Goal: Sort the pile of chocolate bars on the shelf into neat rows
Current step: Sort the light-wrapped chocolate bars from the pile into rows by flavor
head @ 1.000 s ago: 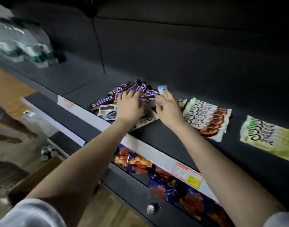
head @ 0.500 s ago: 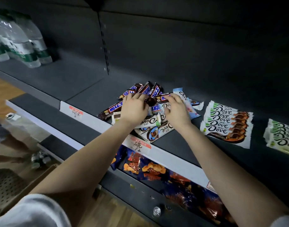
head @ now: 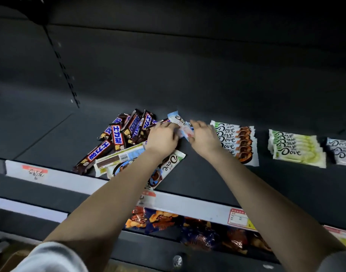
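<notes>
A jumbled pile of chocolate bars lies on the dark shelf (head: 207, 179): several brown Snickers bars (head: 117, 136) at the left and white Dove bars (head: 169, 166) at the front. My left hand (head: 162, 138) and my right hand (head: 204, 138) reach over the pile's right end. Between them they hold a pale blue Dove bar (head: 179, 122), which is tilted with its far end up. To the right lie neat rows: brown Dove bars (head: 238, 143), green Dove bars (head: 297, 149) and dark Dove bars (head: 340, 152).
A white price rail (head: 187, 206) with red and yellow tags runs along the shelf's front edge. Blue and orange snack bags (head: 160, 220) fill the shelf below. A slotted upright (head: 62, 67) stands at the back left, with bare shelf left of the pile.
Both hands have shifted right from the Snickers bars to the pale blue Dove bar and taken hold of it. The view has swung right, and the water bottles are out of sight.
</notes>
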`<state>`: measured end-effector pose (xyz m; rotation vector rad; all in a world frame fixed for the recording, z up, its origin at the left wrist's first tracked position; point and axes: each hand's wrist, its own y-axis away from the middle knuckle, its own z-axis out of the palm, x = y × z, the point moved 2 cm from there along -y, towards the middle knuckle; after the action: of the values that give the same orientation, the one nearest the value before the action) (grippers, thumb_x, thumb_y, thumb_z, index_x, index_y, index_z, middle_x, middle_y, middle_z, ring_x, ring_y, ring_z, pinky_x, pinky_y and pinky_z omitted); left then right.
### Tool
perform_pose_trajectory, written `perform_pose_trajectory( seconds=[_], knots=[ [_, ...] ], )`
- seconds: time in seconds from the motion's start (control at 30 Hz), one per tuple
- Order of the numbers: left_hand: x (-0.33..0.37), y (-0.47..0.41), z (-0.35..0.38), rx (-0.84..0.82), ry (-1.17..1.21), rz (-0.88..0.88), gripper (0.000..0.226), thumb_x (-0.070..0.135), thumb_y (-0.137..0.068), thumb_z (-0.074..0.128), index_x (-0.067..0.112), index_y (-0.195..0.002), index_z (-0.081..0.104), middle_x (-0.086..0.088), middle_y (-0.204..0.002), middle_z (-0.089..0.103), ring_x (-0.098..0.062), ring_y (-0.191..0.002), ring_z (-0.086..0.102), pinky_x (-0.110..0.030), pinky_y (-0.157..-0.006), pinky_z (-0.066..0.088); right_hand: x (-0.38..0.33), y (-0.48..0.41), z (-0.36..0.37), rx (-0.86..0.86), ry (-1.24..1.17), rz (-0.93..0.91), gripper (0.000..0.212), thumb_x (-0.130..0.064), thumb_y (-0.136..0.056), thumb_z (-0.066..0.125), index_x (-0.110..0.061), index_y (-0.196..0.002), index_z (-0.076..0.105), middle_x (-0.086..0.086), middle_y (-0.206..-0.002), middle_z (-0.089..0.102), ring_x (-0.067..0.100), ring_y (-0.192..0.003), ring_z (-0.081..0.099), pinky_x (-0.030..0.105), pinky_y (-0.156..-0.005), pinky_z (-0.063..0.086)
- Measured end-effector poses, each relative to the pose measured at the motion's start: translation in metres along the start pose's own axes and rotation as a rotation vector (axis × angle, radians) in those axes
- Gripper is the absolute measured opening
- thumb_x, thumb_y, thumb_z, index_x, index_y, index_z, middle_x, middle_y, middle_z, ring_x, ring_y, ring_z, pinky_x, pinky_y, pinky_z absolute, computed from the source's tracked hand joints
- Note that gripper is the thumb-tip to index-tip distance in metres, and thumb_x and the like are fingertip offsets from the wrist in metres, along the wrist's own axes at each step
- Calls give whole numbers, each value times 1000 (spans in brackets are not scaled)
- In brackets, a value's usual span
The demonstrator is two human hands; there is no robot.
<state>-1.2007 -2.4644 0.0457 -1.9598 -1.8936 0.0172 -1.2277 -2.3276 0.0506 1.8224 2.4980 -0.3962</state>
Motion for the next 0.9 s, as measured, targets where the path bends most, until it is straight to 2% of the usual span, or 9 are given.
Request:
perform_pose_trajectory(
  seconds=[0.13,0.23,0.3,0.43,0.57,0.67,0.77,0.83,0.9],
  knots=[
    [-3,-3,9,-19,-21,-27,33,29,-93,41,19,-121,56,-6,-124,57,-27,-121,40,-37,-98,28,-4,-1,8,-52,28,6,59,-31,-88,52,-14,-140,31,11,-132,50,29,-122,45,39,-108,23],
    [-6,-5,8,24,55,-52,32,23,-91,44,19,-120,58,-6,-123,58,-26,-120,42,-36,-98,29,-9,-1,16,-90,-8,-1,58,-27,-91,50,-12,-142,28,13,-139,41,31,-126,40,37,-110,22],
    [-6,-4,8,41,104,-61,34,19,-90,46,16,-123,54,-8,-125,55,-27,-120,42,-36,-99,31,-11,-1,17,-82,-81,6,59,-20,-90,50,-10,-143,27,15,-140,36,33,-127,37,35,-108,27],
    [-7,0,2,175,179,-53,52,6,-82,51,9,-133,41,-13,-138,38,-33,-124,34,-38,-103,31,-16,1,8,-27,-181,-26,69,2,-82,49,-11,-145,25,12,-136,32,28,-124,36,29,-101,32],
    [-7,2,-7,334,129,-33,58,0,-80,53,8,-136,39,-13,-146,33,-35,-129,30,-41,-107,27,-18,6,-6,129,-188,-140,74,8,-79,50,-11,-145,25,6,-138,30,25,-127,31,29,-105,29],
    [-4,0,-9,348,92,40,51,9,-82,61,8,-131,47,-11,-143,39,-35,-127,34,-42,-105,30,-10,8,-16,227,-152,-178,75,12,-76,48,-12,-144,28,6,-141,33,33,-135,24,35,-115,16],
    [5,-5,-11,325,97,84,49,24,-79,68,12,-124,53,-6,-133,51,-31,-122,40,-41,-103,33,10,7,-26,306,-123,-211,73,15,-72,49,-9,-140,36,9,-137,40,35,-132,31,37,-116,6],
    [17,-9,-14,324,99,104,50,29,-77,69,14,-123,55,-2,-127,56,-28,-119,43,-41,-99,35,25,9,-29,335,-129,-229,68,17,-70,50,-3,-135,43,14,-132,46,35,-123,41,36,-115,9],
    [31,-14,-15,330,79,126,50,31,-77,70,16,-122,57,0,-123,59,-28,-115,45,-40,-94,34,40,14,-33,367,-134,-230,64,17,-70,53,-1,-131,48,15,-128,50,35,-117,46,40,-113,19]
  ],
)
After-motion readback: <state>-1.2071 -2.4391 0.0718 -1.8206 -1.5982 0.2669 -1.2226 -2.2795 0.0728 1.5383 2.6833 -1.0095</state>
